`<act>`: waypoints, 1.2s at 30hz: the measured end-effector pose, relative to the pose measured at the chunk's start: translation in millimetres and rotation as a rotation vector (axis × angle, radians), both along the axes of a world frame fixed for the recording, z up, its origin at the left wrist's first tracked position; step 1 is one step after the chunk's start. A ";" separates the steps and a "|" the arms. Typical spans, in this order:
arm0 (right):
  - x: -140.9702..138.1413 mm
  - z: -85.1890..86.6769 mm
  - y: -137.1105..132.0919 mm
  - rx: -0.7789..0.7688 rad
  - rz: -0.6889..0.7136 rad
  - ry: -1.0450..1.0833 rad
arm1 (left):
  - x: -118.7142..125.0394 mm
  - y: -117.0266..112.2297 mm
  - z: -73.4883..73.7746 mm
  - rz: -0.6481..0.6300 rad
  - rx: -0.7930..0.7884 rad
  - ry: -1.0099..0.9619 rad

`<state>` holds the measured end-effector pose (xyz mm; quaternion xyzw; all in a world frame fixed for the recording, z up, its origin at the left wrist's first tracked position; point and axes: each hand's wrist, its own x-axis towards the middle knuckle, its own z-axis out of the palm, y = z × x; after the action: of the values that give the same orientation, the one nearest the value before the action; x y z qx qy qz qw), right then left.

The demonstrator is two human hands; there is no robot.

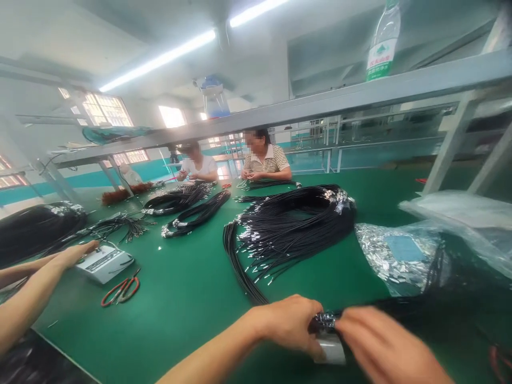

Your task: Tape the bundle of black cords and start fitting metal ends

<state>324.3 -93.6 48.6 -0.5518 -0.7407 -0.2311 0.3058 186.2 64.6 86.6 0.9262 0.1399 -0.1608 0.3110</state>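
Near edge of the table [192, 298]: left hand [290, 322] and right hand [384, 346] side by side, both on a cable bundle [400, 306] running off to the right. Behind them a large wire coil [292, 224]; right of it a bag of small parts [396, 256]; far left a co-worker's hand [76, 253] on a small box [104, 262], scissors [121, 289] in front of it. Far side: two seated people [264, 160] behind further coils [188, 205]; overhead shelf [320, 101] carrying a bottle [384, 42].

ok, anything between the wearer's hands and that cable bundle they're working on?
Nothing visible. The left hand and right hand are both already closed on the black cable bundle at its foil-wrapped end, near the table's front edge. The loose cable coil lies farther back.
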 end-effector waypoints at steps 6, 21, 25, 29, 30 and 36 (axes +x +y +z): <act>17.9 55.9 72.4 -1.127 -0.196 0.355 | -9.0 -8.6 1.2 0.071 0.038 -0.018; 24.6 30.8 93.9 -1.714 0.054 0.975 | -6.8 -29.5 -16.4 -0.032 0.481 -0.061; 25.7 34.2 93.5 -1.794 0.080 1.051 | -13.4 -27.7 -40.6 -0.039 0.627 -0.181; 27.2 37.3 90.7 -1.910 0.119 1.082 | -23.9 -21.9 -69.5 -0.105 0.819 -0.461; 26.3 38.0 89.1 -1.926 0.127 1.095 | -26.5 -20.7 -74.8 -0.116 0.864 -0.559; 7.0 39.4 78.3 -1.881 0.090 1.222 | -32.5 -22.2 -81.9 -0.040 0.954 -1.036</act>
<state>331.3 -15.3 88.0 -0.5568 -0.3655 0.7408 0.0875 153.7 42.4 4.7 0.9213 0.0122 0.3741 -0.1056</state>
